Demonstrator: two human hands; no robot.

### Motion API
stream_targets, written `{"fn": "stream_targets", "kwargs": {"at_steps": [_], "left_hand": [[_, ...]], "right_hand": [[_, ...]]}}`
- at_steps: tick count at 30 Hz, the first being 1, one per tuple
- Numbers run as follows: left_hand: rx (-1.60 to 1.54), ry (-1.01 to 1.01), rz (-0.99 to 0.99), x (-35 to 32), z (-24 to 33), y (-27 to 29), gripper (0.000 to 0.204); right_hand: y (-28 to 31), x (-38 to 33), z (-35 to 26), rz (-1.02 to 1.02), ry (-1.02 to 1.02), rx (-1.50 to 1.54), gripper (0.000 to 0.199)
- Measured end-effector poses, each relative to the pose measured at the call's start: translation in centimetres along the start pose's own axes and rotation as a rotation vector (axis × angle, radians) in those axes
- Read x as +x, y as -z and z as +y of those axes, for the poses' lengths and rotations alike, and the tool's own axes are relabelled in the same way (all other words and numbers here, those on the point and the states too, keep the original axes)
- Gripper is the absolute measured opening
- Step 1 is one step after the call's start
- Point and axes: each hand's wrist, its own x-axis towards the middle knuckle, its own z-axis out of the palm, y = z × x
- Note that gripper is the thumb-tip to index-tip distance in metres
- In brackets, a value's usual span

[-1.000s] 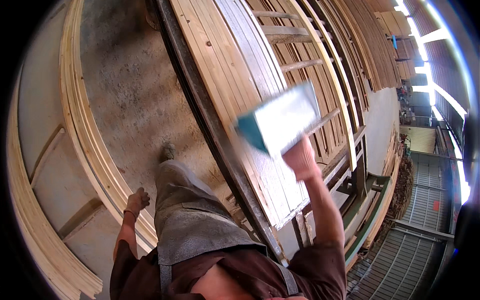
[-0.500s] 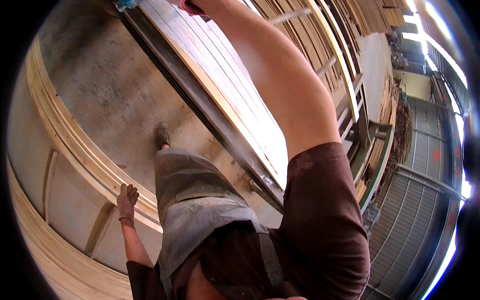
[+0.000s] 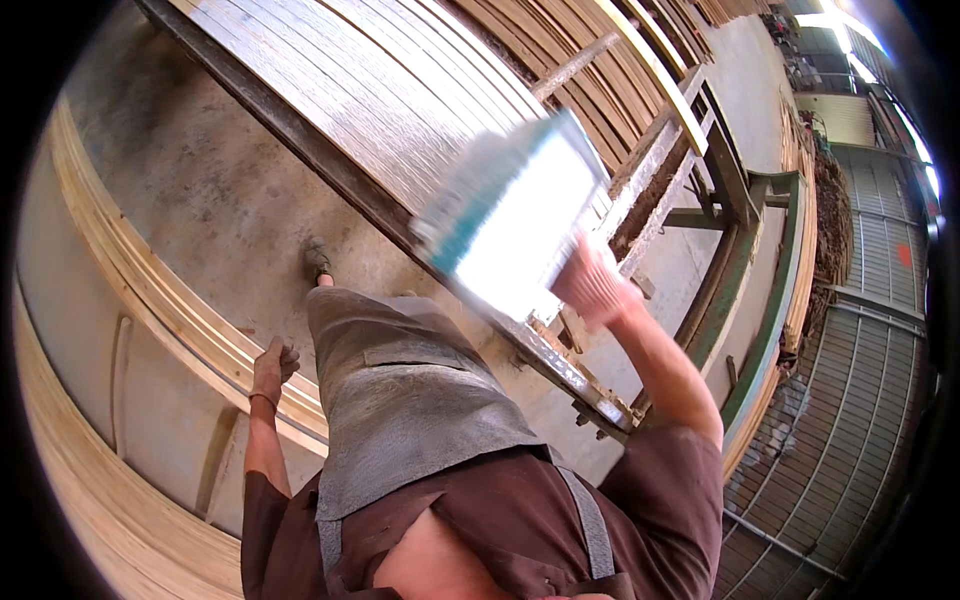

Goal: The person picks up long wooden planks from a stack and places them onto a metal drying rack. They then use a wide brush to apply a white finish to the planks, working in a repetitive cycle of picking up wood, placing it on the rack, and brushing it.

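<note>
My right hand (image 3: 597,284), in a pale pink glove, grips the edge of a broad flat white-and-teal thing (image 3: 528,213). Its far-left edge looks grey and fringed, but motion blur hides its exact kind. It is held over the near end of a row of long whitish boards (image 3: 350,75) lying side by side on a dark-edged metal bench. My left hand (image 3: 272,370), also gloved, hangs at my left side with its fingers loosely bent and nothing visible in them. Close by it run long pale wood strips (image 3: 185,315).
A rusty metal frame (image 3: 650,195) joins the bench at the right, with a green rail (image 3: 765,355) beyond. Stacked brown wood strips (image 3: 540,40) lie past the bench. More pale timber (image 3: 110,480) stands at far left. Concrete floor (image 3: 215,215) shows between.
My right arm has drawn back from the far left toward me, bringing the white-and-teal thing into full view. My left hand's fingers have bent more. The view has shifted right along the bench.
</note>
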Motion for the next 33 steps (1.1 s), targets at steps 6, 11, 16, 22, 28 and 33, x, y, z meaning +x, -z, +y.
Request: {"fn": "stream_targets", "kwargs": {"at_steps": [6, 11, 16, 22, 28, 33], "left_hand": [[0.166, 0.009, 0.201, -4.0, 0.4, -5.7, 0.056], [0.249, -0.031, 0.189, -3.8, -0.4, -5.4, 0.067], [0.052, -0.031, 0.165, -6.3, -0.4, -4.8, 0.055], [-0.074, 0.067, 0.22, -5.3, -4.0, -1.5, 0.039], [0.076, -0.183, 0.088, 0.5, -1.6, 0.0, 0.045], [-0.201, -0.036, 0.053, -4.4, -1.4, -0.3, 0.039]], "right_hand": [[-10.4, -13.6, -5.0, -0.098, -0.297, 0.527, 0.048], [-19.1, -16.6, -6.0, 0.121, -0.473, 0.93, 0.035], [-17.3, -16.8, -5.4, 0.269, -0.427, 0.616, 0.024], [-14.6, -9.5, -5.7, 0.216, -0.356, 0.344, 0.02], [-12.6, -4.4, -1.3, 0.284, -0.336, 0.29, 0.015], [-12.4, -14.7, -0.3, 0.322, -0.526, 0.551, 0.022]]}}
